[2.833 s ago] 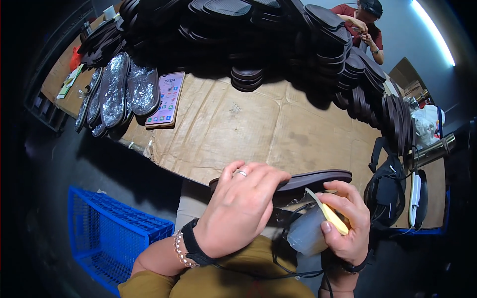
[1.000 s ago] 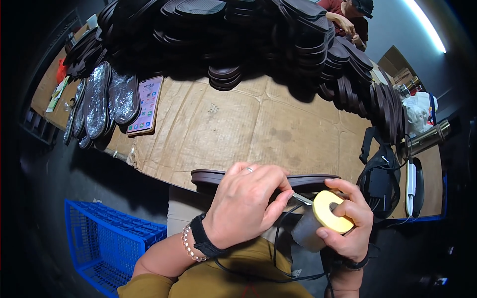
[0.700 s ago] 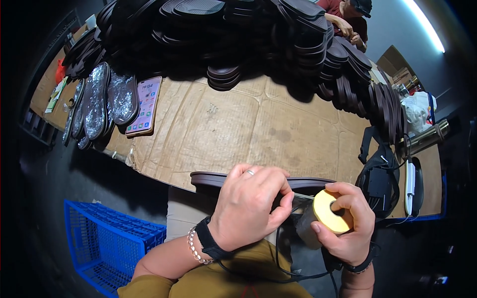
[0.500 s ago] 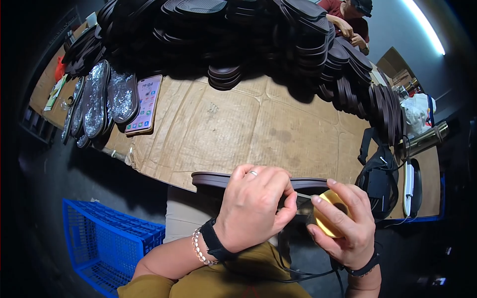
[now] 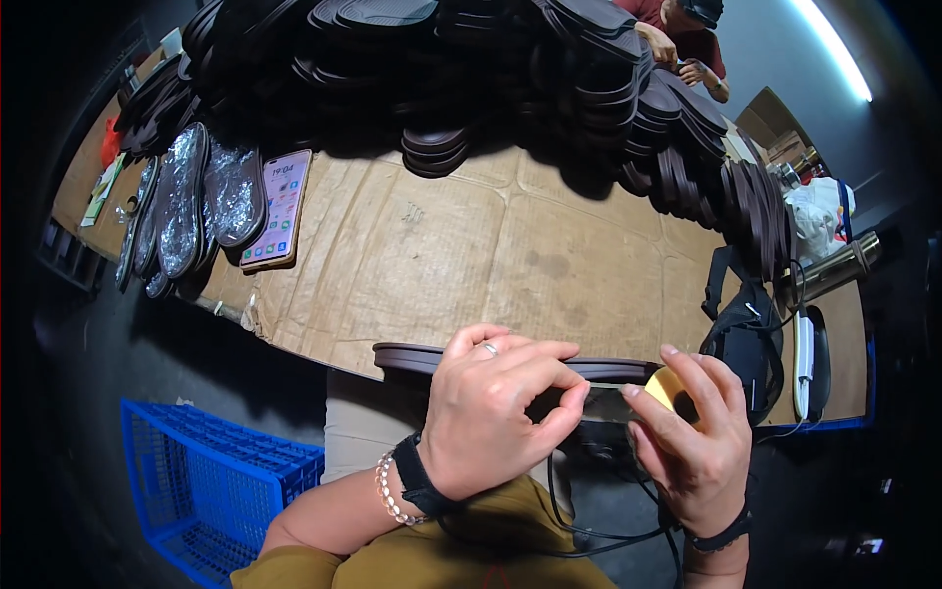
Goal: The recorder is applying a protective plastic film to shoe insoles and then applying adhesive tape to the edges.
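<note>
A pair of dark brown shoe soles (image 5: 404, 357) lies at the near edge of the table, partly hidden behind my left hand (image 5: 502, 404). That hand is closed over the soles, its thumb and forefinger pinching the end of a thin pale strip of tape (image 5: 604, 386). The strip runs taut to a yellow tape roll (image 5: 667, 387) held by my right hand (image 5: 695, 432). My right fingers curve round the roll and hide part of it.
Large stacks of dark soles (image 5: 432, 147) line the far side of the cardboard-covered table (image 5: 432, 265). Plastic-wrapped soles (image 5: 184, 201) and a phone (image 5: 278, 211) lie at left. A black bag (image 5: 748, 339) and metal flask (image 5: 834, 270) stand right. A blue crate (image 5: 221, 481) sits below; a co-worker (image 5: 687, 49) works opposite.
My right hand has shifted a little right and the strip between my hands has grown longer. The yellow roll has turned and shows less. The co-worker's hands have moved slightly.
</note>
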`<control>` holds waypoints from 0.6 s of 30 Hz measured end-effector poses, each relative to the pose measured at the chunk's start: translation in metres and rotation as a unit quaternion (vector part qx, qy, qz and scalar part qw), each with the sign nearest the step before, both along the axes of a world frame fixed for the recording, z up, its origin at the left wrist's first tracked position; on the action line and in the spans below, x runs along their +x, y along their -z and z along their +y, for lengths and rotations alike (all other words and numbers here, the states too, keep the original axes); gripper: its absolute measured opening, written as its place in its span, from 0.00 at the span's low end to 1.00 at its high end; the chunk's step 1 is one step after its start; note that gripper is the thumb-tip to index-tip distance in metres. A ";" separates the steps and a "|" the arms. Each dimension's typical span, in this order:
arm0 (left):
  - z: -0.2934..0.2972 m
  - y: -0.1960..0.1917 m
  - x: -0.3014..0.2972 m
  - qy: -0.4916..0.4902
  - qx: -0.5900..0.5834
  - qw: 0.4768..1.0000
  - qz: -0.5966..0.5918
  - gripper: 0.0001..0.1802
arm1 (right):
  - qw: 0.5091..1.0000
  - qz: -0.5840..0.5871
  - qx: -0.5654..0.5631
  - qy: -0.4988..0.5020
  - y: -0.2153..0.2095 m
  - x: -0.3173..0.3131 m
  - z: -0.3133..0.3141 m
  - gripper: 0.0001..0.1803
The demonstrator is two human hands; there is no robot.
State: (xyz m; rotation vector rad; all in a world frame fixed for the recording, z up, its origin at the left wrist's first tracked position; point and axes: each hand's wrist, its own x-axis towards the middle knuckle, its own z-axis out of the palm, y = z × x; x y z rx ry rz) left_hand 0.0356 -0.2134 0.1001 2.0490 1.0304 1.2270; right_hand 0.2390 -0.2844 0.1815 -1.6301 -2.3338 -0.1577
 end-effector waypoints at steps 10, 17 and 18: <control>0.001 -0.001 0.004 -0.016 -0.012 1.000 -0.006 0.05 | 1.000 -0.009 -0.001 0.014 0.001 -0.003 0.001 0.22; 0.003 -0.003 0.007 -0.023 -0.011 1.000 -0.002 0.07 | 0.999 -0.037 0.006 0.016 0.001 -0.004 0.002 0.22; 0.003 -0.003 0.007 -0.023 -0.011 1.000 -0.002 0.07 | 0.999 -0.037 0.006 0.016 0.001 -0.004 0.003 0.22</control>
